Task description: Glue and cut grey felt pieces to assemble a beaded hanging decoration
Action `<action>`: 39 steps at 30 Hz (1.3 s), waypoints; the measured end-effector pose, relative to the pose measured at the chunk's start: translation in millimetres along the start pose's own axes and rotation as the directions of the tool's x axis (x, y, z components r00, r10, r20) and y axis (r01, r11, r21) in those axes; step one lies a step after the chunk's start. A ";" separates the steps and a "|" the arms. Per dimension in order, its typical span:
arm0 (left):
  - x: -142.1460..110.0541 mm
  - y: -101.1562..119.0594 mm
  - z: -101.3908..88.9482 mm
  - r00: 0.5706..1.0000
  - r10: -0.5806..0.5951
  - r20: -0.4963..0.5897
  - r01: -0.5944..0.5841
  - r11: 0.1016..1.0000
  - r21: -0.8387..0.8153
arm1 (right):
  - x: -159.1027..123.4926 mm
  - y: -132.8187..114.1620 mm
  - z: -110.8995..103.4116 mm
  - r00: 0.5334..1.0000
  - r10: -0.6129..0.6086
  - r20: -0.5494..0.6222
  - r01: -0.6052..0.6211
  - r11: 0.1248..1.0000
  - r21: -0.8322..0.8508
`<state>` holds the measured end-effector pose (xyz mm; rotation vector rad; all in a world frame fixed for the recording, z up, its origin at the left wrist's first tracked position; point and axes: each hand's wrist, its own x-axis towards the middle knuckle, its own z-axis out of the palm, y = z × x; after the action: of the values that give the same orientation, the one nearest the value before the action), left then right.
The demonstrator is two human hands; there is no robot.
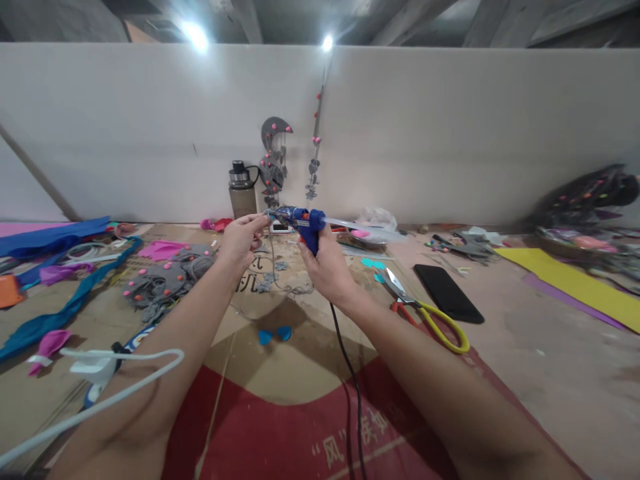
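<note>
Hot glue gun (311,233) is in the right hand (327,263), fingers wrapped round the grip, nozzle pointing left, clear glue stick (345,224) poking out the back, black cord (356,387) running down toward the wearer. Left hand (243,241) is pinched thumb to finger right by the nozzle, apparently on a grey string (273,255) that hangs down to the cardboard (250,427); whatever small piece sits at the fingertips is too small to tell. Can't confirm nozzle contact.

Grey flower-like cutouts (264,283) lie with the string below the hands. Two blue heart cutouts (284,333) lie loose nearer the wearer, teal cutouts (373,263) to the right beside the scissors (411,301), black phone (449,293) just past those.

Progress, judged from layout: partway. Cutting looks done for at least these pieces; gluing seems in hand at the string. Loose hearts and teal bits not attached to anything, so some are probably left. A grey crescent piece (273,130) with pink and orange dots and a dotted strand (313,167) show against the white partition, seemingly finished or close. Similar dotted grey pieces (175,273) are heaped left of the left forearm; can't tell whether complete.
</note>
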<state>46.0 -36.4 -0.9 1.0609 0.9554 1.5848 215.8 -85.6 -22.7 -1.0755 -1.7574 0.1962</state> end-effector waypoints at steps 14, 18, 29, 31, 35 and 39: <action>-1.8 2.6 0.3 0.999 0.035 -0.020 -0.035 0.999 0.015 | -2.0 -0.8 -0.9 0.999 0.019 0.036 -0.018 1.000 -0.022; -1.7 0.7 0.9 1.000 0.028 -0.012 -0.028 0.999 0.030 | -2.4 -1.8 -0.5 0.999 0.021 0.039 -0.020 1.000 -0.023; -1.8 1.5 0.3 0.998 0.054 -0.015 -0.054 0.998 0.030 | -2.6 -2.8 -2.3 0.998 0.038 0.051 -0.035 0.998 -0.043; -1.8 0.9 0.5 0.999 0.045 -0.019 -0.044 0.998 0.034 | -2.7 -3.0 -2.3 0.998 0.043 0.056 -0.041 0.999 -0.034; -2.0 1.2 1.6 0.999 0.041 -0.026 -0.040 0.999 0.033 | -2.0 -1.0 -1.9 0.999 0.025 0.041 -0.024 0.999 -0.028; -1.9 2.4 1.7 0.998 0.048 -0.033 -0.047 0.999 0.024 | -1.9 -0.7 -1.8 0.999 -0.003 0.033 0.003 1.000 -0.003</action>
<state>47.1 -38.7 1.5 1.0830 0.9798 1.6384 217.0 -88.1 -22.7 -1.0769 -1.7889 0.2107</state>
